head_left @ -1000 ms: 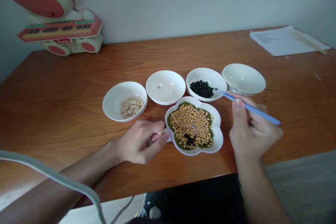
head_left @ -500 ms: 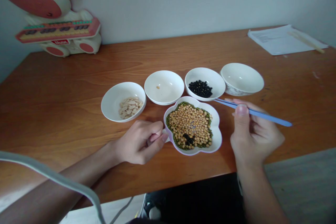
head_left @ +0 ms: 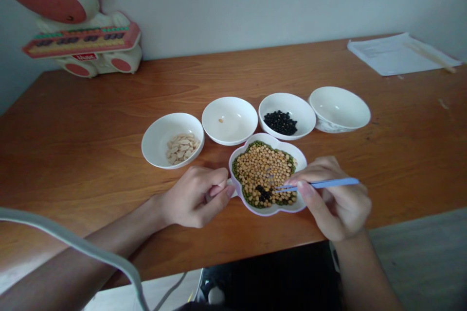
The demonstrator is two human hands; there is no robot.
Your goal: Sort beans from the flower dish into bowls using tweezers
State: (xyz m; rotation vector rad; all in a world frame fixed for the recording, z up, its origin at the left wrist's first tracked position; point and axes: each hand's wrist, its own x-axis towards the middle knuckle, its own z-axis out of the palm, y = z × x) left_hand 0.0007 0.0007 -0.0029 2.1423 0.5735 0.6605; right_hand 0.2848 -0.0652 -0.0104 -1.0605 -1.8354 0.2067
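Note:
My left hand [head_left: 191,197] grips the small handle of a white flower-shaped dish [head_left: 299,158] with a lilac rim. The dish holds yellow soybeans [head_left: 260,170] over green mung beans, with a small patch of black beans [head_left: 263,193] near the front. My right hand [head_left: 335,199] is shut on blue tweezers [head_left: 328,183], and their tips sit just above the beans. Whether the tips hold a bean is hidden at this size.
Four white bowls stand behind the dish on the wooden table [head_left: 91,107]: one with pale almond slices [head_left: 156,150], one with a single seed [head_left: 229,129], one with black beans [head_left: 292,112], and a patterned one [head_left: 339,109]. Paper [head_left: 397,53] and chopsticks [head_left: 432,57] lie far right; a toy keyboard [head_left: 80,43] stands far left.
My right hand has swung in from beside the bowls and lowered the tweezers over the dish, turning them level. My left hand and the dish have stayed in place.

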